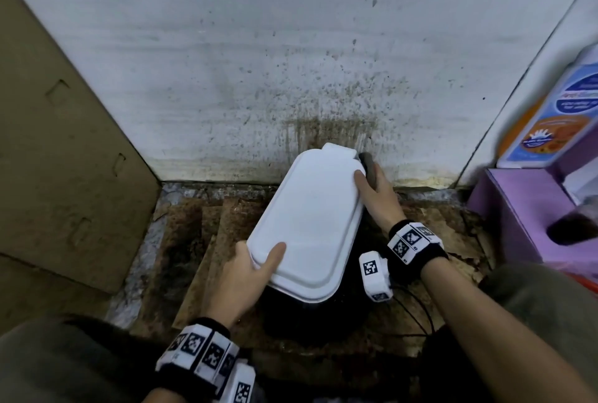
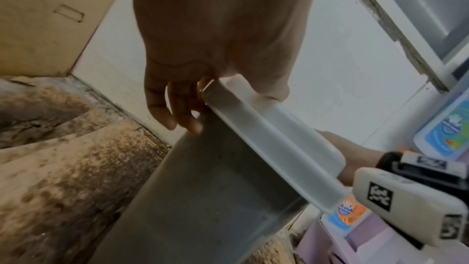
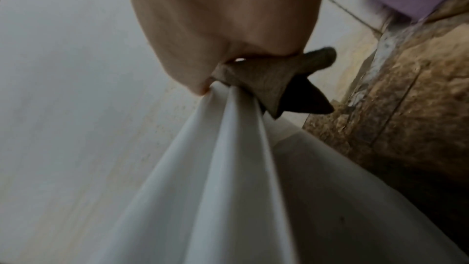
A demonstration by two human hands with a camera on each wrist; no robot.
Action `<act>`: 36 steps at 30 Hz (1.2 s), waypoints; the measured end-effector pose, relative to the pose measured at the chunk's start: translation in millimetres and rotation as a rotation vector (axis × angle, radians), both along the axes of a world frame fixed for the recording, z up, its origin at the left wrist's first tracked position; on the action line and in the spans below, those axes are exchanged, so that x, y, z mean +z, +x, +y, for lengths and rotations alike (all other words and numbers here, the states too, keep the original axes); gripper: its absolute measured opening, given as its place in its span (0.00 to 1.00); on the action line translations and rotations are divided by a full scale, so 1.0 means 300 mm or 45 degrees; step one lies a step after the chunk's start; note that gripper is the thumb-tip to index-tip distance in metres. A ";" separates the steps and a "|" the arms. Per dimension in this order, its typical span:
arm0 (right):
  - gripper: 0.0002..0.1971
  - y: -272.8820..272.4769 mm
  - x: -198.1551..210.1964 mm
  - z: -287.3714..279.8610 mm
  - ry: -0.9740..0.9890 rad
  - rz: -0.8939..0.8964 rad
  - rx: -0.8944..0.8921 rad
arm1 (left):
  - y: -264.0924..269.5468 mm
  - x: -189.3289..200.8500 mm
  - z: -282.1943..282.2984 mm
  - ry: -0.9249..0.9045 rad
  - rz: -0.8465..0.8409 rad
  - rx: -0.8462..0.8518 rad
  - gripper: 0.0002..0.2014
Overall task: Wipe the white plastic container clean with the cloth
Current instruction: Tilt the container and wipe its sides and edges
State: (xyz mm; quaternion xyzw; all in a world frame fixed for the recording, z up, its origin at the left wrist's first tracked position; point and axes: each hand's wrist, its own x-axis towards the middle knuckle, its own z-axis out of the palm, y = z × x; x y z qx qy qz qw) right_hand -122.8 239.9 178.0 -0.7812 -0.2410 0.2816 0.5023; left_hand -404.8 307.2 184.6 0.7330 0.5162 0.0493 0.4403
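Left hand [image 1: 241, 276]: gripping near left corner of white plastic container [image 1: 310, 224], thumb on lid, fingers curled under rim. Right hand [image 1: 377, 197]: clasped on far right edge, thumb on lid, brown cloth [image 1: 369, 168] pinched against rim. Container: lidded, tilted, held above stained brown floor [image 1: 200, 241], close to spattered white wall [image 1: 259, 62]. Cardboard [image 1: 58, 160] at left; purple box [image 1: 517, 218] at right.

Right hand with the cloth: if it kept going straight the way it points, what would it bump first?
Probably the stained wall. The right hand points along the container's far edge toward it, cloth leading, though the gap is hard to judge.
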 end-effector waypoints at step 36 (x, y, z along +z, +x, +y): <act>0.25 -0.068 -0.041 -0.171 0.014 0.018 -0.704 | -0.004 -0.058 0.057 -0.073 -0.373 0.174 0.33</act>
